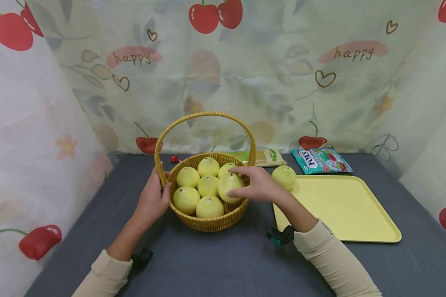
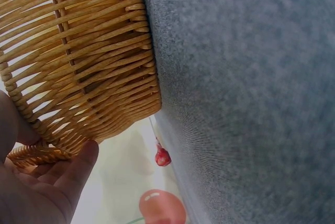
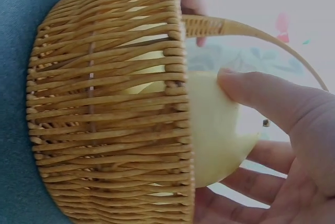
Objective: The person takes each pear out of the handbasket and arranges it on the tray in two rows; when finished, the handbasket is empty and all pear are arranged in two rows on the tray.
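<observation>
Lowest in the frame, my cream, smooth-knit sleeves [image 1: 334, 264] reach in from the bottom corners, with a dark band [image 1: 280, 236] at my right wrist, over a desk [image 1: 208, 264] covered in matte, dark grey cloth. My left hand [image 1: 152, 198], left of centre, grips the golden wicker basket [image 1: 208, 225] where its handle [image 1: 208, 114] meets the rim. The basket is round and woven from thin glossy strands with gaps between them; the handle rises over it in a tall, tightly wrapped arch. My right hand [image 1: 258, 183] pinches a pale yellow-green, smooth-skinned, pear-shaped fruit [image 1: 226, 181], thumb on the near side and fingers across the top, at the right of the basket's mouth. Six rounder, matching fruits [image 1: 208, 185] nestle together inside.

Right of centre lies a flat, pale yellow tray [image 1: 342, 210] with rounded corners and a raised lip, and another round yellow-green fruit [image 1: 283, 177] sits at its upper left corner. Farther back are a shiny teal printed bag [image 1: 319, 161], a tan and green packet [image 1: 273, 157] partly behind the basket, and a small red object [image 1: 174, 159]. Behind everything hangs a thin, creased cream curtain [image 1: 245, 99] printed with cherries and leaves.
</observation>
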`<act>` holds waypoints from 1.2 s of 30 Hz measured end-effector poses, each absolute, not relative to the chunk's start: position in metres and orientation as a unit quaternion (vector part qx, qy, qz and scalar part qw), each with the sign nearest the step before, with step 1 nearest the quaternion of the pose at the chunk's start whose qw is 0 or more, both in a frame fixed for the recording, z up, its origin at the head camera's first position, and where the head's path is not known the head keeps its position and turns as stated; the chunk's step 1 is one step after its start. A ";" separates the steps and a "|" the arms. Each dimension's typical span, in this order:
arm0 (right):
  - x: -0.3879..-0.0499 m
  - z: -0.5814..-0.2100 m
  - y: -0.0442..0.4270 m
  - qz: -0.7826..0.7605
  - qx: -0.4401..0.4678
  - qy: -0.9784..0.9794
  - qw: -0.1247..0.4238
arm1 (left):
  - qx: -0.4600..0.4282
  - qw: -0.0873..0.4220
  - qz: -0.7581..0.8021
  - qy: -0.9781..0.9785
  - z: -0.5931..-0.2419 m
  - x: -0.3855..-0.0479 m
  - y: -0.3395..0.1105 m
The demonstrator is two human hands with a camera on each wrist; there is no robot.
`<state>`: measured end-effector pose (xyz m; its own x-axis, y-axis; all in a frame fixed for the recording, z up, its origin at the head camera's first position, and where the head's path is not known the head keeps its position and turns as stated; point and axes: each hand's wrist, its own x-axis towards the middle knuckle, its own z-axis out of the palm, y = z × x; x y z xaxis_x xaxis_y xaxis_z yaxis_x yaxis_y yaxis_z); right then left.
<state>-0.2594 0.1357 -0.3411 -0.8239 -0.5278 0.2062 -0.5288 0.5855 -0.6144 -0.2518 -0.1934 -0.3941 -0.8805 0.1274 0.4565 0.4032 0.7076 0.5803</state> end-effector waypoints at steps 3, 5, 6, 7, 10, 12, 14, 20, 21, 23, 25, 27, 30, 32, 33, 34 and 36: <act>-0.259 -0.338 0.139 0.362 0.292 -0.885 -0.006 | -0.149 0.199 -0.351 -0.903 -0.394 -0.252 -0.193; -0.260 -0.336 0.140 0.369 0.293 -0.882 -0.006 | -0.151 0.202 -0.350 -0.902 -0.395 -0.252 -0.194; -0.260 -0.335 0.141 0.372 0.295 -0.880 -0.006 | -0.151 0.203 -0.350 -0.902 -0.395 -0.252 -0.194; -0.260 -0.334 0.142 0.374 0.295 -0.879 -0.006 | -0.152 0.204 -0.350 -0.902 -0.395 -0.252 -0.194; -0.260 -0.332 0.143 0.379 0.303 -0.874 0.002 | -0.153 0.207 -0.351 -0.900 -0.395 -0.251 -0.194; -0.260 -0.330 0.145 0.382 0.306 -0.872 0.008 | -0.152 0.208 -0.352 -0.900 -0.395 -0.251 -0.194; -0.261 -0.329 0.147 0.388 0.304 -0.870 0.012 | -0.153 0.209 -0.352 -0.899 -0.395 -0.251 -0.193; -0.261 -0.326 0.152 0.406 0.286 -0.868 0.010 | -0.155 0.215 -0.350 -0.898 -0.395 -0.251 -0.193; -0.261 -0.325 0.153 0.409 0.285 -0.867 0.011 | -0.155 0.216 -0.350 -0.898 -0.395 -0.251 -0.193; -0.260 -0.324 0.155 0.411 0.283 -0.867 0.011 | -0.155 0.216 -0.350 -0.898 -0.394 -0.251 -0.193; -0.260 -0.322 0.158 0.414 0.278 -0.867 0.011 | -0.156 0.216 -0.350 -0.898 -0.394 -0.251 -0.193; -0.259 -0.320 0.160 0.417 0.274 -0.866 0.012 | -0.155 0.214 -0.350 -0.899 -0.394 -0.251 -0.193; -0.259 -0.318 0.164 0.421 0.271 -0.866 0.014 | -0.153 0.210 -0.350 -0.900 -0.394 -0.251 -0.192; -0.258 -0.315 0.168 0.422 0.273 -0.864 0.016 | -0.151 0.206 -0.351 -0.901 -0.394 -0.251 -0.192; -0.258 -0.314 0.170 0.420 0.275 -0.864 0.016 | -0.151 0.205 -0.351 -0.901 -0.394 -0.251 -0.192; -0.258 -0.312 0.171 0.421 0.276 -0.864 0.017 | -0.150 0.203 -0.353 -0.901 -0.394 -0.251 -0.192; -0.257 -0.309 0.176 0.420 0.273 -0.865 0.016 | -0.149 0.201 -0.354 -0.901 -0.394 -0.251 -0.192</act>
